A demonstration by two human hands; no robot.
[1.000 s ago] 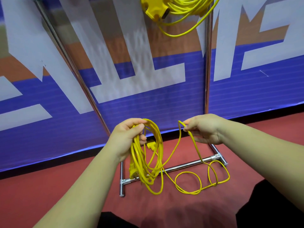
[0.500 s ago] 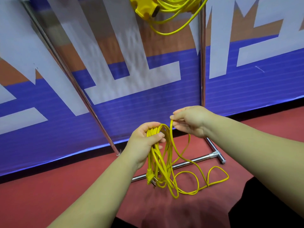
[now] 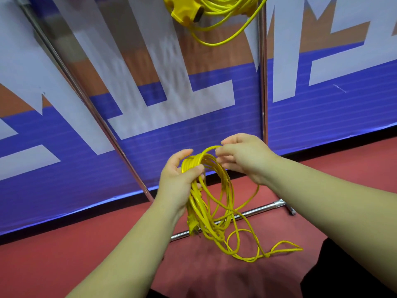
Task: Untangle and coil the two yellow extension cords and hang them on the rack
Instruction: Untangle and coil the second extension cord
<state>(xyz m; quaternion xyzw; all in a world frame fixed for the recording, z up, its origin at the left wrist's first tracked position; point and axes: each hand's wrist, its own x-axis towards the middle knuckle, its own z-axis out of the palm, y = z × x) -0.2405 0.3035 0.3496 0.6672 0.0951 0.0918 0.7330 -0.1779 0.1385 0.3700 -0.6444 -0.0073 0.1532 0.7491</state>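
My left hand grips the top of a coil of yellow extension cord in front of me, its loops hanging down with the plug at the bottom. Close to the right of it, my right hand pinches a strand at the coil's top. The cord's loose tail lies in loops on the red floor. A second yellow cord with its socket block hangs coiled on the chrome rack at the top of the view.
The rack's slanted left pole and floor bar stand before a blue, white and orange banner wall. Red floor spreads below. My dark-clothed legs show at the lower right.
My right hand has carried another loop of cord over to the coil in my left hand. The loose tail on the floor has grown shorter, and the view has shifted slightly.
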